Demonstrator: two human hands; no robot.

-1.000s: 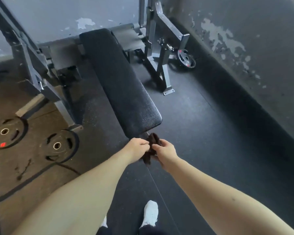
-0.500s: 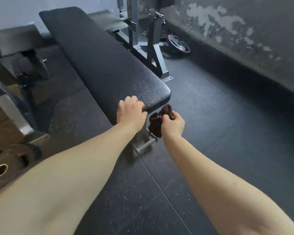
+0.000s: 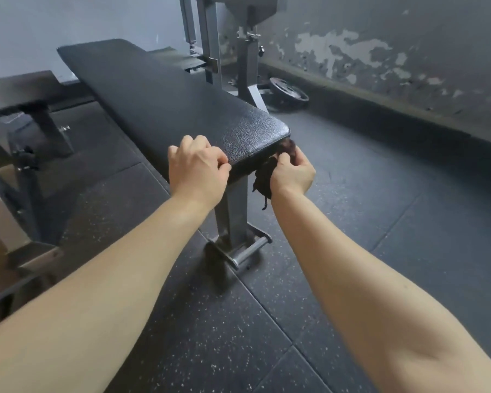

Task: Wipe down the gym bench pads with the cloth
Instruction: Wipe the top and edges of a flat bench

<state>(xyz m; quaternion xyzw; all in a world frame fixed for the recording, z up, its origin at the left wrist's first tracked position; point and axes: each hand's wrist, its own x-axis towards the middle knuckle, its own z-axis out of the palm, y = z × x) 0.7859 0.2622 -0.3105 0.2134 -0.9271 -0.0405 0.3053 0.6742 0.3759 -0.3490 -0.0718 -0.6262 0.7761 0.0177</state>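
Observation:
The long black bench pad (image 3: 165, 97) runs from the middle of the view up to the left. My left hand (image 3: 196, 171) sits on its near left corner with the fingers curled over the edge and the thumb on the top surface. My right hand (image 3: 291, 174) grips a bunched dark cloth (image 3: 262, 180) and presses it against the pad's near end face, just under the right corner. A frayed end of the cloth hangs below my right wrist.
The grey steel bench leg and foot bar (image 3: 236, 222) stand directly under my hands on the speckled rubber floor. Rack uprights (image 3: 210, 38) rise behind the pad. A weight plate (image 3: 288, 93) lies by the peeling right wall. A low dark platform (image 3: 26, 92) stands at left.
My left hand let go of the cloth and moved onto the pad's near corner. My right hand carried the cloth up to the pad's end. The view came closer to the bench.

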